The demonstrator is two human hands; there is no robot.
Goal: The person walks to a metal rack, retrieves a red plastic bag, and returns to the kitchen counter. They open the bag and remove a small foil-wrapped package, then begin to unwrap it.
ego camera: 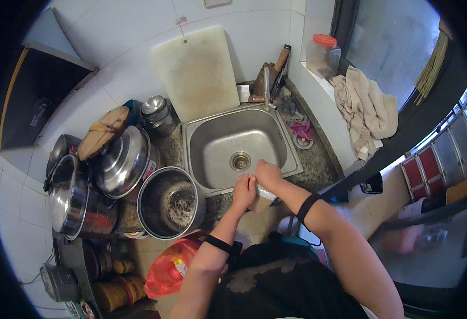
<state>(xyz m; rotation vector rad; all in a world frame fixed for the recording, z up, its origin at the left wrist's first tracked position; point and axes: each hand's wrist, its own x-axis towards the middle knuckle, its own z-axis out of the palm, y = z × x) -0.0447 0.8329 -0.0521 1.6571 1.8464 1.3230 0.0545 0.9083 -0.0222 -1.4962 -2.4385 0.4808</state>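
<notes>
My left hand (244, 191) and my right hand (268, 175) meet at the front rim of a stainless steel sink (201, 147). Both are closed on a small plastic packet (263, 199), partly clear and partly tan, which hangs below the fingers. My hands hide its upper part. Just beyond them is the round drain (240, 161) in the sink's floor. Left of the sink, a deep metal pot (169, 203) has dark burnt marks inside.
A white cutting board (201, 71) leans on the tiled wall. A cleaver (266, 77) stands behind the faucet (266, 89). Lidded pots (122, 163) crowd the left counter. A red plastic bag (167, 267) hangs below. A beige towel (367, 103) lies on the right ledge.
</notes>
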